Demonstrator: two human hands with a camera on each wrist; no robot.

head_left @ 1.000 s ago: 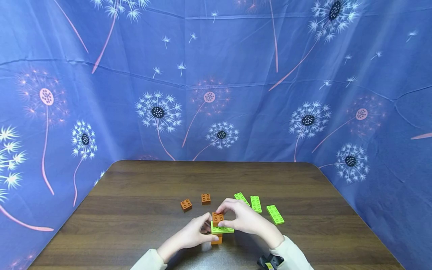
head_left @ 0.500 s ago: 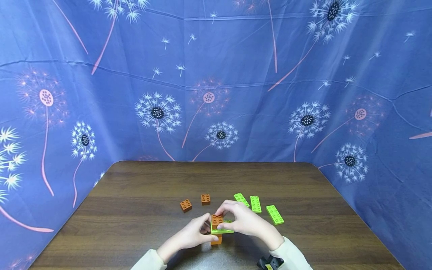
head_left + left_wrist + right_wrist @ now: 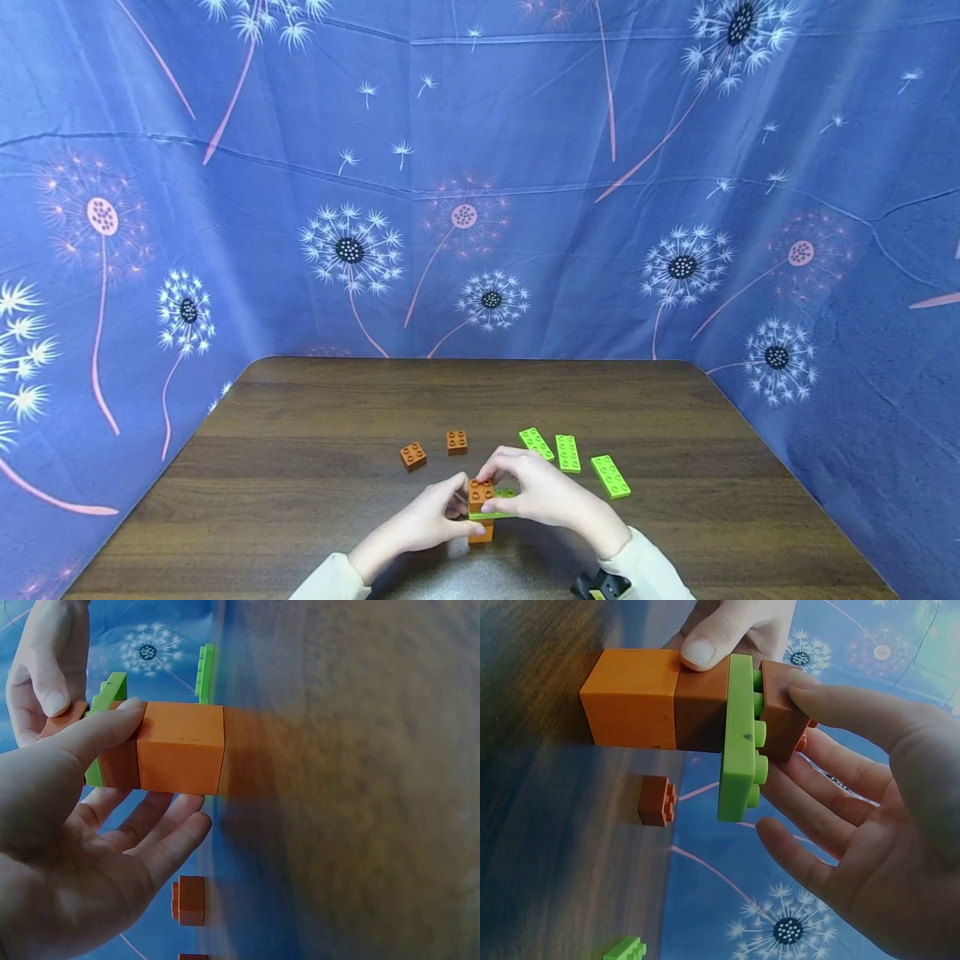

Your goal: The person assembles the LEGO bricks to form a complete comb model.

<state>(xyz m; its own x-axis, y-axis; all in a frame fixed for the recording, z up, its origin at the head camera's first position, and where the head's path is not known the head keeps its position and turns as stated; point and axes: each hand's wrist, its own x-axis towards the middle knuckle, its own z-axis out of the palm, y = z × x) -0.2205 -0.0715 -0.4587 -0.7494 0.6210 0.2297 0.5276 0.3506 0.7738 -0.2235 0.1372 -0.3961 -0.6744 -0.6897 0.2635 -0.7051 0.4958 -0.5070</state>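
Left hand [image 3: 429,522] pinches lower brick [image 3: 701,712], likely steadying stack [image 3: 630,712]; right hand [image 3: 546,490] pinches upper brick [image 3: 778,720] over left end of green plate [image 3: 739,757], probably aligning.

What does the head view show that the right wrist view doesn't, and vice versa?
Only head: pale sleeves, plus all three loose green plates and both loose brown bricks; right wrist catches part of one plate and one brick.
Only right wrist: studs in the gap between the held brown brick and the green plate.
Both: left hand gripping the stack, right hand pinching that brick, orange base brick.
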